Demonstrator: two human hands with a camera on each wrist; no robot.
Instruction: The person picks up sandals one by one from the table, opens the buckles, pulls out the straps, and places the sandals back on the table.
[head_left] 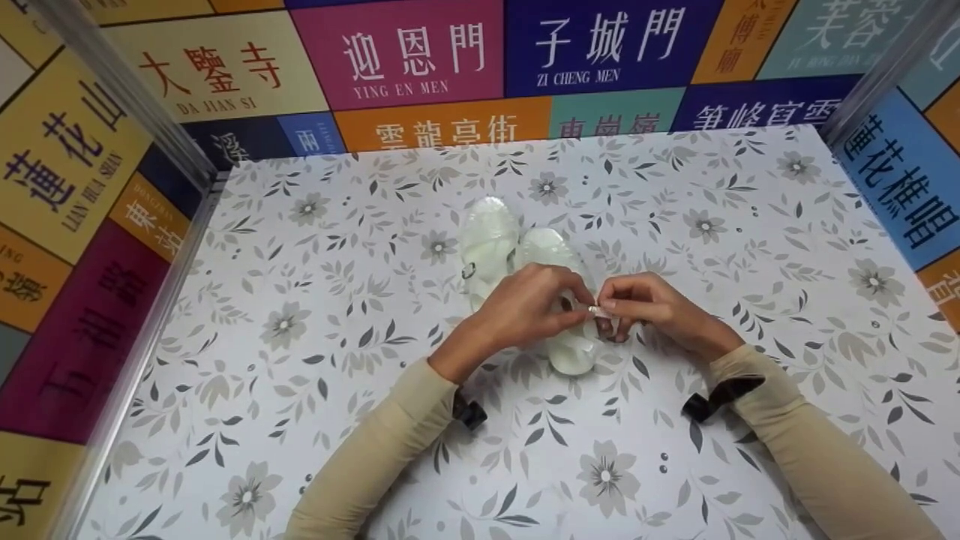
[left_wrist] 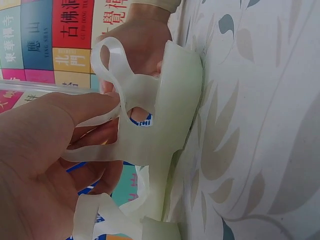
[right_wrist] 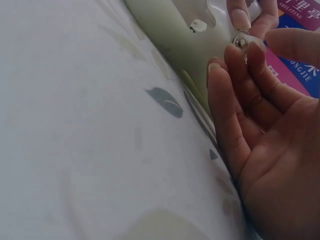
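Note:
A pair of pale, translucent sandals lies on the table. The left sandal (head_left: 489, 225) shows a small metal buckle (head_left: 469, 270) on its outer side. Over the right sandal (head_left: 573, 360), my left hand (head_left: 521, 306) reaches across and pinches the end of its strap (head_left: 596, 310) between thumb and fingers. From the other side, my right hand (head_left: 660, 309) pinches the same strap at a small metal buckle (right_wrist: 240, 43). The left wrist view shows the sandal's thick sole (left_wrist: 177, 105) and looped straps, with my left fingers among them. Whether the strap passes through the buckle I cannot tell.
The table (head_left: 360, 450) has a white cover with grey flowers and leaves. Colourful panels (head_left: 412, 52) with Chinese lettering stand along its back and sides. Black wrist devices (head_left: 470, 411) sit below both sleeves.

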